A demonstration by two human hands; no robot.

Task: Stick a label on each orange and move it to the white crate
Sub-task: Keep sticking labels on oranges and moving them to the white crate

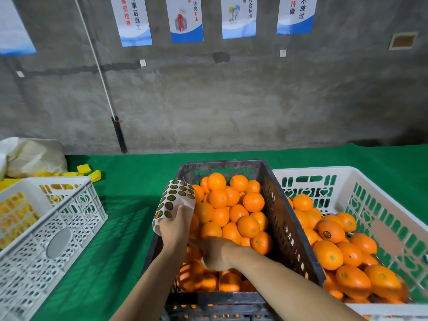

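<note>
Heaping oranges (253,201): black crate (279,216), white crate (312,170)

right hand (216,254): fingertips hidden, perhaps curled | white crate (324,170): cut by right edge | posters (186,19): tops cut off

The left hand (177,225) and right hand (217,253) are bare, forearms seemingly uncovered too.

oranges (231,205) in middle crate (285,228), in right crate (379,205)
</note>
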